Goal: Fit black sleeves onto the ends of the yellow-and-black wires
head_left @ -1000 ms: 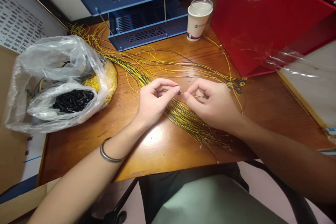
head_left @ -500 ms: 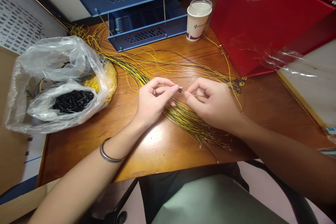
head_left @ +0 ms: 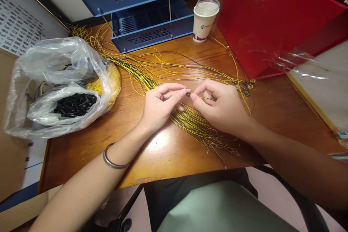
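My left hand [head_left: 161, 105] pinches a small black sleeve [head_left: 188, 94] between thumb and forefinger. Close against it, my right hand [head_left: 217, 103] is closed on a thin yellow wire [head_left: 207, 98] near its end. The fingertips of both hands almost meet, and they partly cover the sleeve and the wire's tip. Under and beyond the hands runs a thick bundle of yellow and black wires [head_left: 187, 123], its loose ends fanned toward the table's front edge. Several other wires, with black pieces at their ends [head_left: 244, 90], lie past my right hand.
A clear plastic bag [head_left: 19, 105] at left holds many black sleeves [head_left: 74, 104] and yellow netting [head_left: 112, 83]. Behind stand a blue slotted rack [head_left: 152, 41], a paper cup [head_left: 204, 21] and a red box [head_left: 266, 25]. The wooden table [head_left: 89, 152] ends close to my lap.
My left hand has shifted slightly right, bringing the black sleeve up to my right fingertips. Less of the sleeve and wire shows between the hands. My right hand stays nearly still.
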### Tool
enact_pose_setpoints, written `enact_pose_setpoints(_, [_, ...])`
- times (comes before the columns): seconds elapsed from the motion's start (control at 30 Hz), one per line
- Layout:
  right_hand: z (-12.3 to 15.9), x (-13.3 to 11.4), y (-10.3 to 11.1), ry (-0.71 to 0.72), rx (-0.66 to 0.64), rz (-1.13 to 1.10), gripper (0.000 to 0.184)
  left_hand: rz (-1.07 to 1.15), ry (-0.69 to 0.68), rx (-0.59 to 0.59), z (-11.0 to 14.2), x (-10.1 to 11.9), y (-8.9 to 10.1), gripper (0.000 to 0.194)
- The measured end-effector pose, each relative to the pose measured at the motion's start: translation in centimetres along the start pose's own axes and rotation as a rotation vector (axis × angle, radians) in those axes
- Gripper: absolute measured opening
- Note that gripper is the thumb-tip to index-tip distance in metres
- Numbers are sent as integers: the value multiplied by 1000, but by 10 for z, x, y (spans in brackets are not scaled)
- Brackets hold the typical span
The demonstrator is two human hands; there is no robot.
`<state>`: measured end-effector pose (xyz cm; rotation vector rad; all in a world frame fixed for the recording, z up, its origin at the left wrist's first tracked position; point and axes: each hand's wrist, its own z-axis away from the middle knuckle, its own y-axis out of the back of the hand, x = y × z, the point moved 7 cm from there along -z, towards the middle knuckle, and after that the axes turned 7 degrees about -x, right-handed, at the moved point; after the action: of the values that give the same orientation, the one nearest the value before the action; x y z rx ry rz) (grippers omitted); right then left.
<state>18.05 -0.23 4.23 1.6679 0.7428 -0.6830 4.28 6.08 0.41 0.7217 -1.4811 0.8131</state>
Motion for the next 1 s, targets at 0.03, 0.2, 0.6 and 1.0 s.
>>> enact_pose_setpoints(0.03, [0,0,0,-2,2,4,12,-7,-10,10,0,1,0,27])
enact_pose_setpoints(0.2, [-1,1,1,-20,3,20,15,-14,-44,33,0,2,1,22])
enact_pose_setpoints(0.6, [-2,7,-3,-95,-53,-51,14,6,-26,-8,2,2,-4,29])
enact_pose_setpoints(1.0, [0,11,-4,-77,-85,-101,17,1,-41,23,3,3,-2,26])
